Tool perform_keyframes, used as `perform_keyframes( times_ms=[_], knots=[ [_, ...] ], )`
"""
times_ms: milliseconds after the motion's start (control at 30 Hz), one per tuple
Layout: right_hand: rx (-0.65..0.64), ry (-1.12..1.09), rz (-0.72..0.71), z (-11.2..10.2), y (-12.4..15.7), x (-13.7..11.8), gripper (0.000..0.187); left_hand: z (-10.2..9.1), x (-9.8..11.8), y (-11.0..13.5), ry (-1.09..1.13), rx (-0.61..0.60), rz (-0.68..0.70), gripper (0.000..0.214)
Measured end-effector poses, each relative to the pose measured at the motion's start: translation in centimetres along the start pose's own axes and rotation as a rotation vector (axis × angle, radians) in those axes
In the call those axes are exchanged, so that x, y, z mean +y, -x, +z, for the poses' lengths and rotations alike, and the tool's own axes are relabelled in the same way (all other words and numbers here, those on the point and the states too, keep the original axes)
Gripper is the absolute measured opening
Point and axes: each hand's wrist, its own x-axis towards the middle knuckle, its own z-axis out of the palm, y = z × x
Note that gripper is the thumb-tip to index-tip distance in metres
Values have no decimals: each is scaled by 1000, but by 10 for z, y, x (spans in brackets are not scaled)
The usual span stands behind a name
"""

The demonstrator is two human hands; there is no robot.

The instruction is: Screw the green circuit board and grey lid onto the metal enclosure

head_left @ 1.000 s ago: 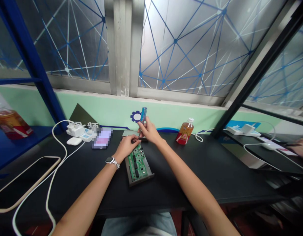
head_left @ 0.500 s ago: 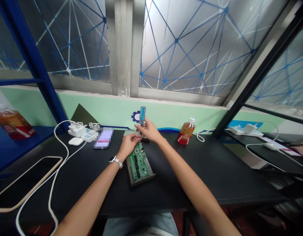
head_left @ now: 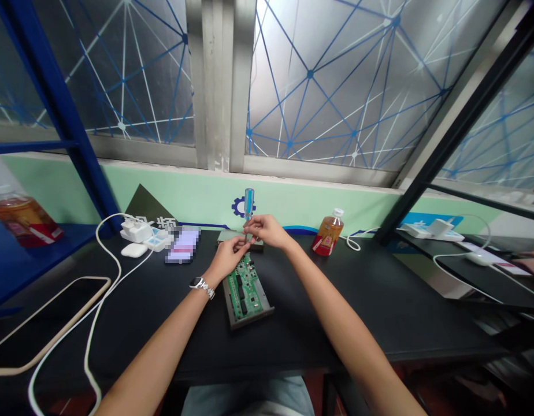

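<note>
A screwdriver [head_left: 248,202] with a clear blue handle stands nearly upright over the far end of a green circuit board [head_left: 249,289]. My right hand [head_left: 267,230] is closed, its fingertips pinching the metal shaft below the handle. Beside the shaft's lower end, the fingers of my left hand [head_left: 227,254] are pressed together. What they pinch is too small and hidden to make out. The board lies in a grey metal tray-like casing [head_left: 250,320] on the black table. The far end of the board is covered by my hands.
Behind my hands lies a flat greyish piece [head_left: 226,235]. A drink bottle [head_left: 328,233] stands to the right. To the left are white chargers [head_left: 137,229], a pixelated phone [head_left: 182,245], a larger phone [head_left: 45,323] and a white cable [head_left: 91,335]. Another person's hand [head_left: 531,263] shows far right.
My right hand has slid down from the base of the screwdriver's handle to its shaft. The screwdriver stands slightly further left. My left hand has barely moved.
</note>
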Motion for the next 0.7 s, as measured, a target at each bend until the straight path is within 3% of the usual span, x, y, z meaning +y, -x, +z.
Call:
perform_keyframes(
  times_ms=[167,367,533,700],
  knots=[
    [87,103,-29,1,0,3,17,5,3,-2,-18,145,-37,29],
    [165,198,-33,5,-1,8,22,6,-3,-4,-11,189,-65,26],
    [137,110,3,7,-1,6,26,4,-8,-4,68,107,-79,25],
    [-25,-131,118,2,-1,1,28,3,-5,-3,105,27,-35,27]
  ],
)
